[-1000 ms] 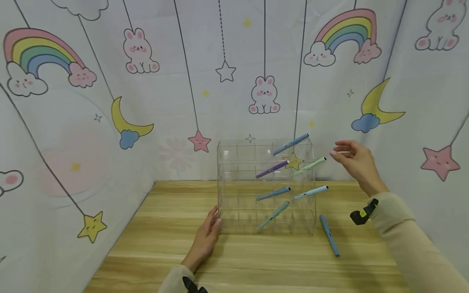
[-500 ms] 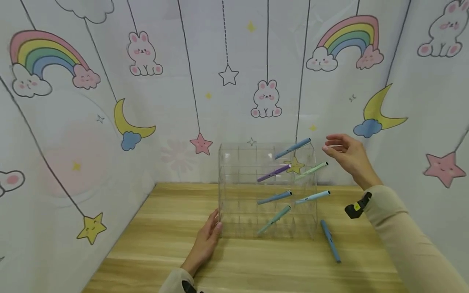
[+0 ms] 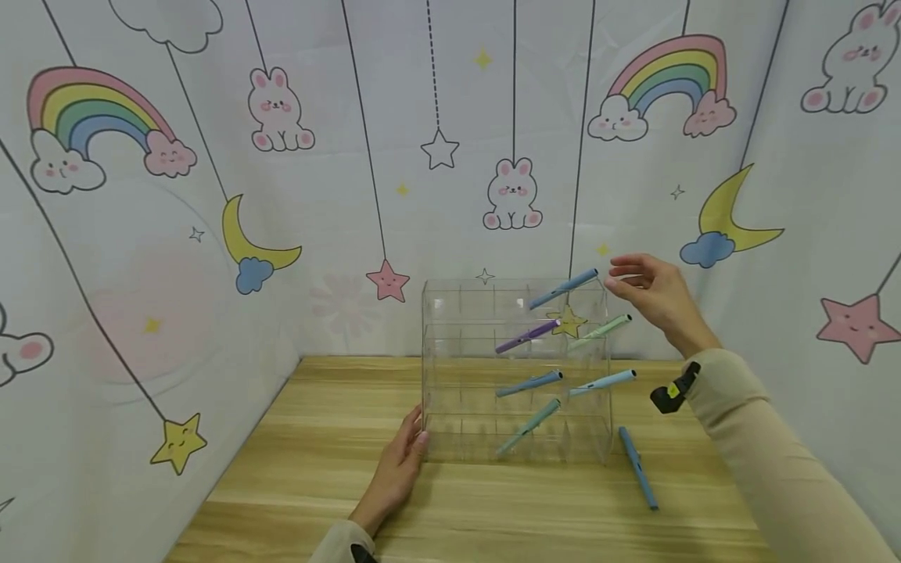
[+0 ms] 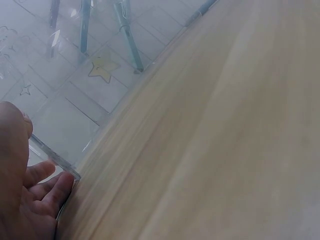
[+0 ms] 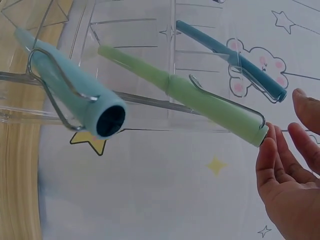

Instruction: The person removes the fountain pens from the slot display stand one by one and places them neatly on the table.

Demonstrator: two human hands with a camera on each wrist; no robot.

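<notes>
A clear acrylic pen rack [image 3: 442, 367] stands on the table with several capped pens slanting out of its compartments. My left hand [image 3: 396, 469] rests against its lower left side, fingers along the panel. My right hand [image 3: 658, 301] hovers just right of the upper blue pen [image 3: 563, 288], thumb and fingers apart and nothing between them. In the right wrist view, the fingertips appear beside the ends of that blue pen [image 5: 235, 62] and a pale green pen [image 5: 215, 107]; contact cannot be told. Nearest that camera is a light blue pen [image 5: 75, 95].
A purple pen [image 3: 528, 336], a blue pen [image 3: 529, 384] and a sage green pen [image 3: 529, 426] sit in the rack's middle columns. Another blue pen [image 3: 638, 469] lies on the wooden table [image 3: 507, 516], right of the rack. A printed cloth [image 3: 338, 195] hangs behind.
My right hand has moved left, closer to the end of the upper blue pen. My left hand stays at the rack's side. The head view has shifted slightly.
</notes>
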